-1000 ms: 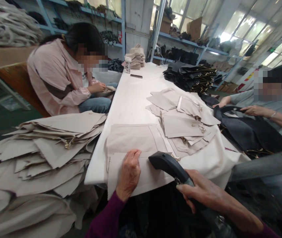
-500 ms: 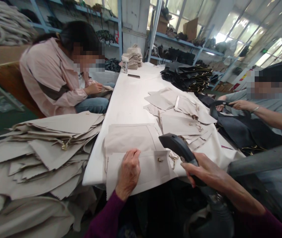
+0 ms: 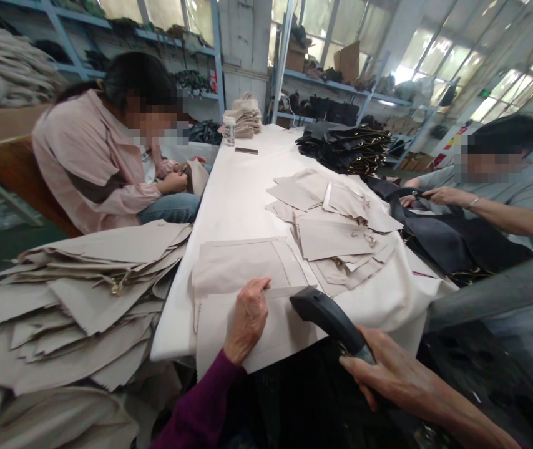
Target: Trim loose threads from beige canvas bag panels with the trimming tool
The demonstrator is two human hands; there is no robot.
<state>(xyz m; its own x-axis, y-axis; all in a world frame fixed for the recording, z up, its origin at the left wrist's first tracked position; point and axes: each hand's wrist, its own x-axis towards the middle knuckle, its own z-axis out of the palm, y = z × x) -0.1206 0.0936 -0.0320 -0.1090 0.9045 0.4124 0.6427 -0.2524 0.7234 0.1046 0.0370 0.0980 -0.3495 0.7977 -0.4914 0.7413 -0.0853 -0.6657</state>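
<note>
A beige fabric panel (image 3: 215,324) lies at the near edge of the white table, partly over another beige piece (image 3: 238,262). My left hand (image 3: 249,318) rests on the panel with fingers curled at its upper edge; the fingertips are partly hidden. In my right hand (image 3: 383,368) is a black curved nozzle handle (image 3: 325,312), like that of a vacuum hose. Its tip points left, over the right part of the panel. Whether the tip touches the cloth I cannot tell.
Beige pieces with metal fittings (image 3: 336,234) lie farther right on the white table (image 3: 229,193). Stacked beige panels (image 3: 83,299) stand at my left. Black pieces (image 3: 341,146) are piled at the back. Co-workers sit left and right. A grey metal bar (image 3: 495,299) crosses at right.
The nozzle has moved left and down over the panel, covering the spot where a metal fitting showed. My left hand stays about where it was. The left co-worker's cloth piece is raised.
</note>
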